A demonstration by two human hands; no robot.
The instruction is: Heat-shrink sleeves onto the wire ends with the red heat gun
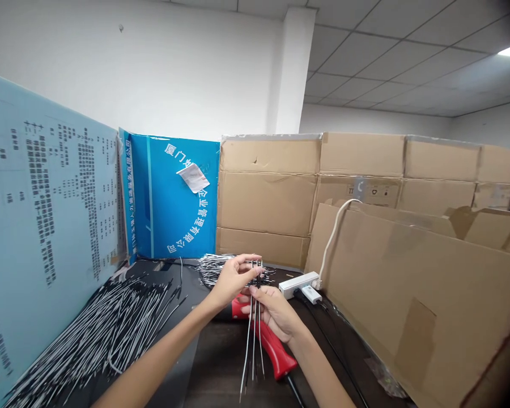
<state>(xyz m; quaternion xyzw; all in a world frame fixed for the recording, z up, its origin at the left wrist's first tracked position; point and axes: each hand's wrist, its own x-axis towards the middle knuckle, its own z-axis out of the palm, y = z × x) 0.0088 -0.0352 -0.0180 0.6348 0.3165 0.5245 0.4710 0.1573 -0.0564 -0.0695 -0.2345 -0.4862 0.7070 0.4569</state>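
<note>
Several thin white and black wires [254, 334] hang in front of me, their bare tips pointing down. My left hand [232, 277] is closed on their upper part, with short ends standing up past the fingertips. Just below it, my right hand [278, 311] pinches the same wires between thumb and fingers; dark sections show between the two hands. Behind and below my right hand lies a red heat gun [276, 351] with a black front part, partly hidden by the hands and wires.
A wide pile of white and black wires [102, 323] lies at left. Another wire bundle [210, 266] sits behind my hands. At right are a white power strip [300, 283] and black cables [331, 340]. Cardboard panels [267, 198] and a blue board [174, 198] border the table.
</note>
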